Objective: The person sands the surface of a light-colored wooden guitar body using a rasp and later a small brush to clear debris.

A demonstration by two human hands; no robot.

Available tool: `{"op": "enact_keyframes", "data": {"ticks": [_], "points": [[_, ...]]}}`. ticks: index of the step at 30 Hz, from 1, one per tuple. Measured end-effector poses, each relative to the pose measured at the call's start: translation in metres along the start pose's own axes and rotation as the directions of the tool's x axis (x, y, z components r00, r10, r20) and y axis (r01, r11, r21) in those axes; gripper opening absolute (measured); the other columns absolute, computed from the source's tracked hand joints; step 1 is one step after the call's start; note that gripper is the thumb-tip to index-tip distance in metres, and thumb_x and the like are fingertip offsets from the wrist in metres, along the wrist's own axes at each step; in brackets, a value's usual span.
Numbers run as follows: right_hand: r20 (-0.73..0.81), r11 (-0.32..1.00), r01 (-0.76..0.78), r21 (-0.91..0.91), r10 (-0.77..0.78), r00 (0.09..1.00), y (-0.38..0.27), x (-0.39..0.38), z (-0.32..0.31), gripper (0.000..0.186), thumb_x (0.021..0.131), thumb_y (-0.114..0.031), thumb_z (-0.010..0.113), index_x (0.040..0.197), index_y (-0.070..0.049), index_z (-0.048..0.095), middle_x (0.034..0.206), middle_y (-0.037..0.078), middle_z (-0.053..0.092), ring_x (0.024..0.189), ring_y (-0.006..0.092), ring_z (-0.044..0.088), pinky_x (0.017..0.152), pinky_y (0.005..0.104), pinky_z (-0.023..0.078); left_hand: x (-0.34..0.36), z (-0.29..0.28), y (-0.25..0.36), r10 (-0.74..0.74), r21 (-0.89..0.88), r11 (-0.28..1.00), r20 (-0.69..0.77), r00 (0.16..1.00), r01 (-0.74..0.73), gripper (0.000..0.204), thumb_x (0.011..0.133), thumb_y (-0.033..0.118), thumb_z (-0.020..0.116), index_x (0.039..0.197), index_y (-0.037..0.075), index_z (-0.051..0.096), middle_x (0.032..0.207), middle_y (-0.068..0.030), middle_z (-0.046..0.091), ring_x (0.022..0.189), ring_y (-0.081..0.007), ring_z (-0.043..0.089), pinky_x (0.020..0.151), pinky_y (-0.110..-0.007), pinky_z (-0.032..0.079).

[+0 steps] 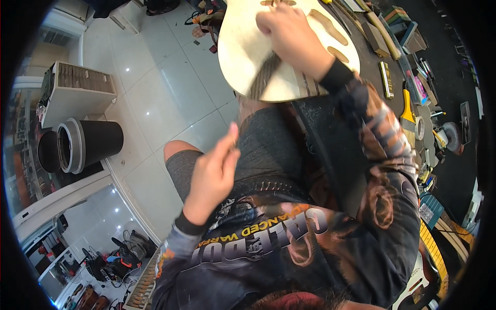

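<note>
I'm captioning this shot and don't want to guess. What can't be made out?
Head view:
Guitar body: upper end, cut off by the top edge.
Right hand: whatever it may hold, blurred and hidden by the hand itself.
Left hand: anything pinched there, too small and blurred.

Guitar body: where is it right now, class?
In the head view, the guitar body is at the top, just right of centre, under the right hand and left of the yellow brush.
</note>
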State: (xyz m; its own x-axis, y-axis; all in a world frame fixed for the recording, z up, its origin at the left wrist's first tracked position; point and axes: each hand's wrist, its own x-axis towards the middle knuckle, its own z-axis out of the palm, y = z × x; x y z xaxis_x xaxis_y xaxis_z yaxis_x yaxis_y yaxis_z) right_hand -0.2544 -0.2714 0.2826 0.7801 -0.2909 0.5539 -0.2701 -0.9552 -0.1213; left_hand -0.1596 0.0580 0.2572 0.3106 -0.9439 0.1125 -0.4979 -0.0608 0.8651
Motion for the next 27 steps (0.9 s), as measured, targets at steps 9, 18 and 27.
{"op": "enact_keyframes", "data": {"ticks": [9,18,27], "points": [[-0.010,0.990,-0.096,0.104,0.097,0.995,0.020,0.041,-0.018,0.010,0.085,0.002,0.050,0.086,-0.001,0.059,0.087,0.024,0.064,0.093,0.0460,0.060,0.079,0.0524,0.046,0.047,-0.011,0.017,-0.218,0.008,0.976,0.063,0.974,0.218,0.051,0.102,0.007,0.064,0.152,0.011,0.057,0.115,-0.0213,0.077,0.107,-0.0390,0.075,0.095,-0.041,0.059],[-0.009,0.988,-0.102,0.117,0.104,0.995,0.023,0.039,-0.027,0.008,0.085,0.002,0.050,0.082,-0.003,0.055,0.080,0.022,0.061,0.083,0.0440,0.059,0.074,0.0488,0.045,0.056,-0.006,0.015,-0.073,-0.039,0.996,0.042,0.996,0.075,0.050,0.103,0.006,0.063,0.152,0.010,0.056,0.096,-0.0205,0.072,0.079,-0.0282,0.067,0.073,-0.037,0.053],[0.050,0.993,-0.106,0.051,0.103,0.993,0.028,0.004,-0.006,0.013,0.085,0.003,0.052,0.081,-0.009,0.051,0.073,0.011,0.052,0.090,0.0321,0.057,0.084,0.0436,0.040,0.023,-0.014,0.014,-0.037,0.022,0.999,0.083,0.996,0.035,0.052,0.100,0.007,0.065,0.151,0.011,0.057,0.120,-0.0218,0.075,0.102,-0.0401,0.074,0.085,-0.043,0.059]]}}
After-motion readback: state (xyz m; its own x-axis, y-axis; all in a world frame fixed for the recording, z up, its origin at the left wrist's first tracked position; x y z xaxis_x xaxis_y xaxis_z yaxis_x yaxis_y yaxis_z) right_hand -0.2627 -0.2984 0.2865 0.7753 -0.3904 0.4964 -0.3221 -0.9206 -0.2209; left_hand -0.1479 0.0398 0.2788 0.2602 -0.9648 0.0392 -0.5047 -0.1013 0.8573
